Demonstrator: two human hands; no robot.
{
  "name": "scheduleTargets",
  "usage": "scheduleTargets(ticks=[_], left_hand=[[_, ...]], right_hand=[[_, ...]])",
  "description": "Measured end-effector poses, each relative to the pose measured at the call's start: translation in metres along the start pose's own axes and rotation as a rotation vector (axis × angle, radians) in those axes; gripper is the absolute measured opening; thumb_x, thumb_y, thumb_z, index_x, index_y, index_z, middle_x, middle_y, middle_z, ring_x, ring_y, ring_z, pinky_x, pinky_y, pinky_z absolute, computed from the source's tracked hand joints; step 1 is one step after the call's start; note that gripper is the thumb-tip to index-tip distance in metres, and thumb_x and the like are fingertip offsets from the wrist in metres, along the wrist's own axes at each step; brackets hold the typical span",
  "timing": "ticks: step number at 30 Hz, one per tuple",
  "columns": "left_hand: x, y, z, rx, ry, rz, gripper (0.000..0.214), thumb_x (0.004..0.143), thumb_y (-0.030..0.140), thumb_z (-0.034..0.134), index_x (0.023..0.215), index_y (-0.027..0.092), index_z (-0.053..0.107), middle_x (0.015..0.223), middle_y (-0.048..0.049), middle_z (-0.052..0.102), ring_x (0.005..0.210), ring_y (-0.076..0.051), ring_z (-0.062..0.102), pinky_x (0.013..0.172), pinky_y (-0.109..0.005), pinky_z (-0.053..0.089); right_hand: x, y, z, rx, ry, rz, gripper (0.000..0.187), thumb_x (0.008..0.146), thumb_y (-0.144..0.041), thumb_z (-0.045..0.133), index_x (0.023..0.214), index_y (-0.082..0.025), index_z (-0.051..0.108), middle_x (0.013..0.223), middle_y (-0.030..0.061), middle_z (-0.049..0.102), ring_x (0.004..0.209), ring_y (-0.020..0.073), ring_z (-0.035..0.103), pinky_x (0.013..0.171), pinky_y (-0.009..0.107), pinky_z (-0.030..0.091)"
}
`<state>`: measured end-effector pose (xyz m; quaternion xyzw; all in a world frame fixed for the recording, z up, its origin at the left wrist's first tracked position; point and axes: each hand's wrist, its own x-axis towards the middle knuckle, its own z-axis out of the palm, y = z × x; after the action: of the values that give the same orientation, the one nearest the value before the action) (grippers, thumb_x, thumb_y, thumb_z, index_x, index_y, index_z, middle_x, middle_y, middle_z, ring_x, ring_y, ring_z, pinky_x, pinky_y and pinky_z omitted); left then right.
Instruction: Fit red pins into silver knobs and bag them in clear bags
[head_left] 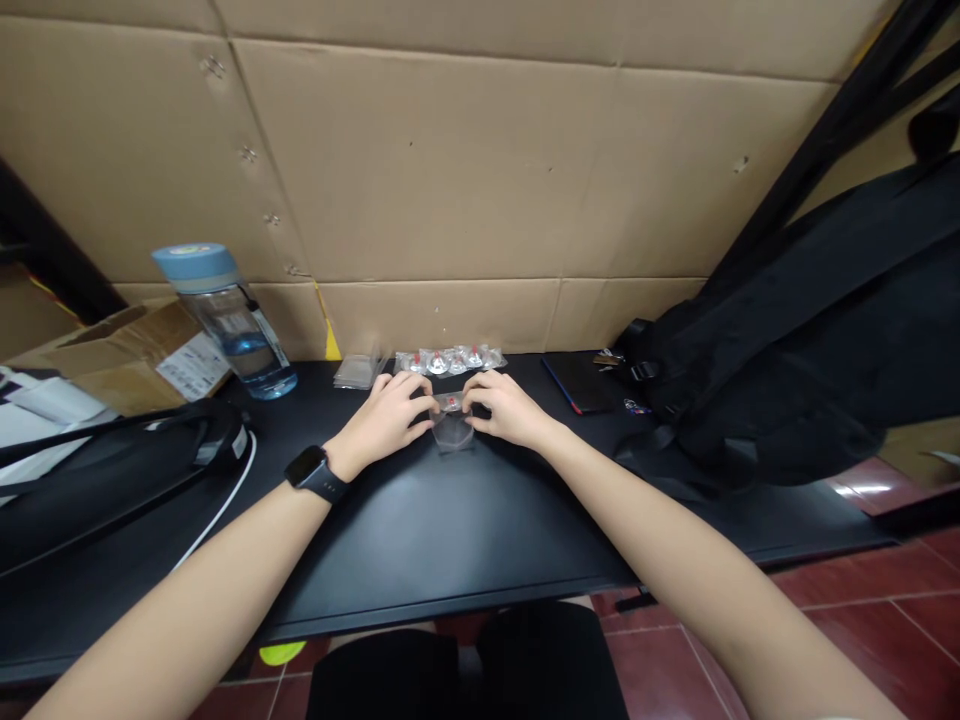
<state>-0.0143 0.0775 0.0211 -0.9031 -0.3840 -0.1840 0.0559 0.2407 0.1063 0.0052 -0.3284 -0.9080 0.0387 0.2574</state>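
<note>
Between my two hands is a small clear plastic packet [453, 432] with a red mark near its top, just above the black tabletop. My left hand [391, 418], with a dark watch on its wrist, pinches the packet's left edge. The right edge is pinched by the thumb and fingers of my right hand [504, 408]. Just beyond them, a row of clear packets [450, 361] with shiny round pieces and red spots lies against the cardboard. A stack of flat clear sleeves [357, 372] sits to the left of that row.
A water bottle with a blue lid [246, 335] stands at the left beside an open cardboard box [142, 350]. A black bag [150, 470] and white cable [223, 505] are nearer. Rightward lie a dark flat notebook-like item [577, 383], keys [607, 357] and a black backpack [795, 330].
</note>
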Motion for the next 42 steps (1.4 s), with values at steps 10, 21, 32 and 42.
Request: scheduleTargets(ticks=[10, 21, 32, 42], left_hand=[[0.001, -0.003, 0.001, 0.007, -0.002, -0.017, 0.016, 0.093, 0.026, 0.059, 0.089, 0.026, 0.075, 0.118, -0.0074, 0.064, 0.122, -0.028, 0.051, 0.103, -0.047, 0.032], [0.0, -0.005, 0.004, -0.117, 0.017, -0.217, 0.017, 0.09, 0.036, 0.061, 0.086, 0.025, 0.074, 0.122, -0.0055, 0.064, 0.123, -0.03, 0.049, 0.101, -0.048, 0.034], [0.004, -0.002, 0.009, -0.161, 0.039, -0.408, 0.025, 0.091, 0.042, 0.061, 0.083, 0.025, 0.076, 0.118, -0.0055, 0.068, 0.122, -0.032, 0.051, 0.1, -0.052, 0.036], [0.006, 0.009, 0.014, -0.142, 0.106, -0.493, 0.02, 0.091, 0.039, 0.06, 0.082, 0.022, 0.063, 0.103, -0.0049, 0.069, 0.113, -0.029, 0.053, 0.093, -0.045, 0.036]], right_hand=[[0.0, 0.009, -0.001, 0.046, 0.014, -0.011, 0.009, 0.083, -0.015, 0.075, 0.083, -0.023, 0.073, 0.109, 0.0043, 0.066, 0.105, 0.0218, 0.06, 0.095, 0.037, 0.043], [-0.001, 0.007, -0.004, 0.147, 0.058, 0.054, 0.006, 0.084, -0.018, 0.076, 0.08, -0.023, 0.075, 0.11, 0.0053, 0.069, 0.106, 0.0213, 0.064, 0.099, 0.04, 0.047], [0.001, 0.006, 0.001, 0.116, 0.059, 0.269, 0.01, 0.088, -0.028, 0.074, 0.08, -0.023, 0.077, 0.12, 0.0073, 0.068, 0.119, 0.0283, 0.056, 0.095, 0.047, 0.039], [0.001, 0.005, 0.011, 0.02, 0.18, 0.306, 0.032, 0.091, -0.032, 0.067, 0.121, -0.024, 0.058, 0.125, 0.0114, 0.065, 0.118, 0.0312, 0.052, 0.094, 0.046, 0.038]])
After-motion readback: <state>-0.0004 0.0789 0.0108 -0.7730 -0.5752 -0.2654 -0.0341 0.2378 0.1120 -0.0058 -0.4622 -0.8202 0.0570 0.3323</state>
